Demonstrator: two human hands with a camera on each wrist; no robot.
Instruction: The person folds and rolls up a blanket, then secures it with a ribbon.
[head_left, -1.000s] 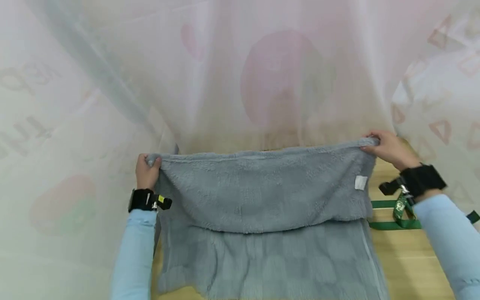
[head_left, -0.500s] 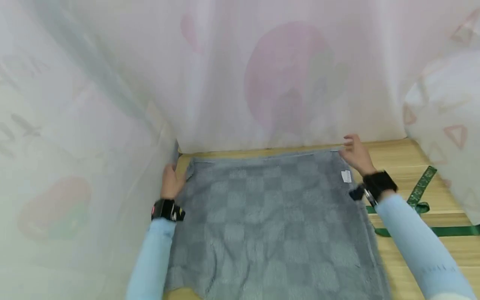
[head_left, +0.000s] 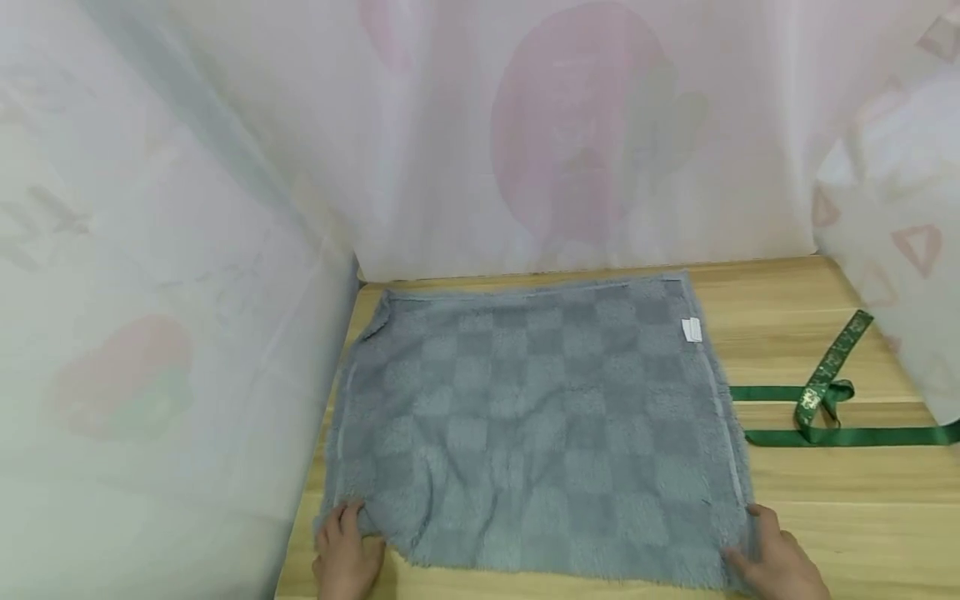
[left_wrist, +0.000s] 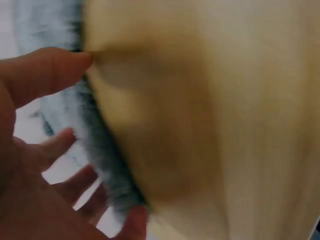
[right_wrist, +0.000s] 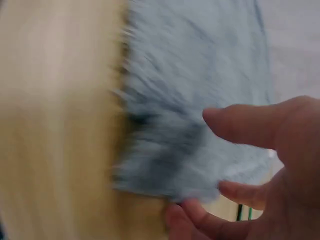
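While both hands, left hand point(head_left: 347, 560) and right hand point(head_left: 780, 567), seemingly loose-fingered, touch the grey towel's point(head_left: 536, 433) near corners, uneven tugging could rumple it off the table's point(head_left: 840, 517) front edge.

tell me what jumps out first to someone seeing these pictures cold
A grey checkered towel lies spread flat on the wooden table, filling the middle of the head view. The left hand and right hand sit at its two near corners, fingers loosely open in the blurred wrist views. To the right, a green ribbon trails across the wood, and pale printed sheeting walls in the back and left.
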